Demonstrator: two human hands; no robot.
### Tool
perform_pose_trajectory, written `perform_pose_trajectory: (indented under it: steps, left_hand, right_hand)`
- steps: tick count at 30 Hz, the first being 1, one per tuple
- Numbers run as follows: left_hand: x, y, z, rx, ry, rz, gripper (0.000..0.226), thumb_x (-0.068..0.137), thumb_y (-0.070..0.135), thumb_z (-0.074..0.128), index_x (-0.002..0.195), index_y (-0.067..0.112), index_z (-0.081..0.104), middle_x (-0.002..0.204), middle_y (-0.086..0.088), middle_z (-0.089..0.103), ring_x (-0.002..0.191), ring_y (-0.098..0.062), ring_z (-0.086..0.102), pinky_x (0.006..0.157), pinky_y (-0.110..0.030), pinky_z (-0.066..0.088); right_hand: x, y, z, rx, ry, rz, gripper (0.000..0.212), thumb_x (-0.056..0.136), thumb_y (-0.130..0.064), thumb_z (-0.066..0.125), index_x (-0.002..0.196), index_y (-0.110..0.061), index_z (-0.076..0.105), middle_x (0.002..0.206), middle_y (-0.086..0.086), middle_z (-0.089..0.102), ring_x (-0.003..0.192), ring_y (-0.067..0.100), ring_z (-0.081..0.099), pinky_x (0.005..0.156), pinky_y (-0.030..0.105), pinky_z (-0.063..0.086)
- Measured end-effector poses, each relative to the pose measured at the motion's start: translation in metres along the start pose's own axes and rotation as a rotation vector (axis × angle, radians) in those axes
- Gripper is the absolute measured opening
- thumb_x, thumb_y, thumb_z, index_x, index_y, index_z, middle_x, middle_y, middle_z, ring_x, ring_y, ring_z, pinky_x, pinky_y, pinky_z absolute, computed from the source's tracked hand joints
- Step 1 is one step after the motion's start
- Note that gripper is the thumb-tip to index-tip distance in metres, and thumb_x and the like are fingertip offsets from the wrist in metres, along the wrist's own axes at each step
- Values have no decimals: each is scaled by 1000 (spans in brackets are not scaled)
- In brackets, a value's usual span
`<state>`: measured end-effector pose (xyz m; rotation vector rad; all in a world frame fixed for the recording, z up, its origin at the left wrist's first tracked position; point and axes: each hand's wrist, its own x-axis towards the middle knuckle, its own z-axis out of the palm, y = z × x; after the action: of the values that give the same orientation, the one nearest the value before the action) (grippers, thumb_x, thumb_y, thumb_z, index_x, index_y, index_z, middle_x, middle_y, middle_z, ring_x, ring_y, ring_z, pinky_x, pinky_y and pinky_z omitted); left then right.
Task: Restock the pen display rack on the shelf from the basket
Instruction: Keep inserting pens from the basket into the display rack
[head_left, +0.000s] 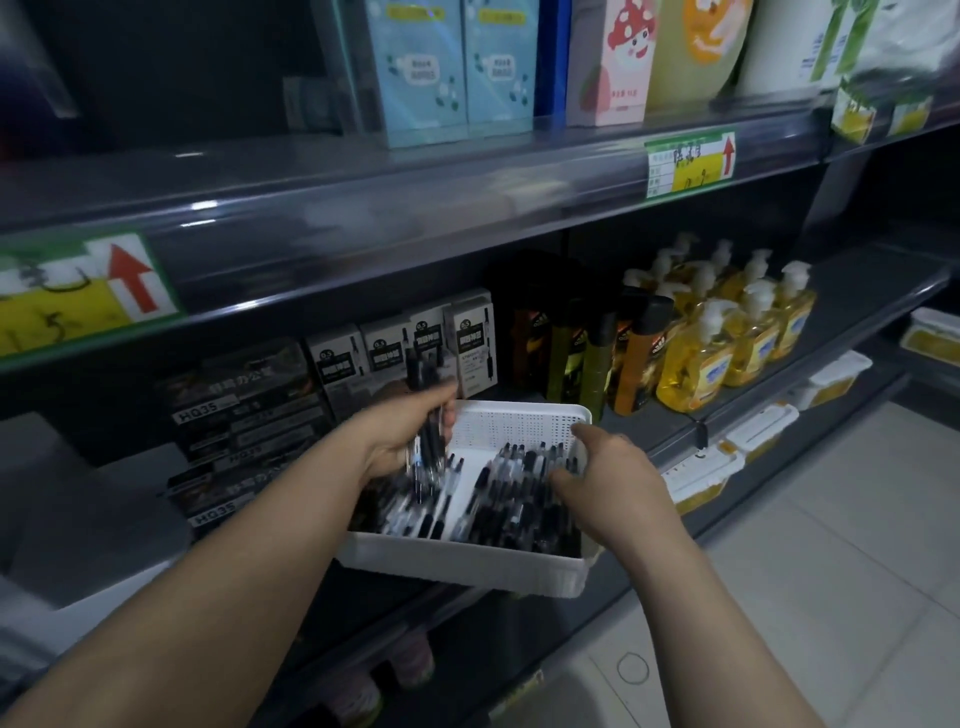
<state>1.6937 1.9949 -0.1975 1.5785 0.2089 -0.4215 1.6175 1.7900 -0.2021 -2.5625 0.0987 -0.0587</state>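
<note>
Gripping a bundle of black pens (429, 415), the left hand (402, 439) holds them roughly upright above the left part of the white basket (467, 567), its fingers (448, 414) curled round the barrels; the tops of the pens stand out above the hand and the tips below it. The basket has perforated walls, sits on the front part of the lower shelf (670, 434) and juts a little over its edge. More loose pens (519, 501) lie in it, heaped mostly on the right, with bare white bottom showing between the two heaps. The right hand (609, 475) reaches into the basket from the right, palm down on that heap, with the thumb pointing toward the far rim; the fingertips are buried among the pens, so whether they grasp any cannot be told. Just behind the basket stands the pen display rack (415, 347), a stepped row of grey boxes marked 0.5. Left of it are stacked dark boxes (244, 410) labelled HQ35; to the right stand dark bottles (587, 358), then yellow pump bottles (727, 343).
</note>
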Motion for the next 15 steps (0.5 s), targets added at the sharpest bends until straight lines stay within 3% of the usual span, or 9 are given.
perform_pose_trajectory:
  steps: [4,10,13,15]
  left_hand:
    - [-30,9,-19,-145,30,56,25,91,30,59,77,10,60,62,1,59,50,-8,57,49,-17,51]
    - [-91,-16,-54,-159,136,133,19,83,25,69,78,6,69,67,-2,70,60,-10,65,63,-23,56]
    - [-126,-37,-69,-176,202,175,12,85,12,68,79,2,68,68,-7,70,59,-12,67,58,-24,58]
    - [-149,-51,-78,-198,212,186,8,88,6,64,82,2,66,69,-7,70,59,-12,67,56,-23,57]
  right_hand:
    - [-2,-21,2,125,83,-129,51,94,-31,56,142,-19,42,144,5,45,121,22,49,93,33,43]
    - [-14,-68,23,332,-57,-290,41,94,-27,58,133,-15,56,130,2,60,118,15,56,99,33,45]
    - [-22,-95,38,460,-132,-333,30,93,-23,60,120,-12,66,109,-3,68,101,9,63,87,21,47]
    - [-30,-114,48,552,-212,-357,21,92,-24,62,108,-13,70,86,-11,67,76,-2,60,70,10,44]
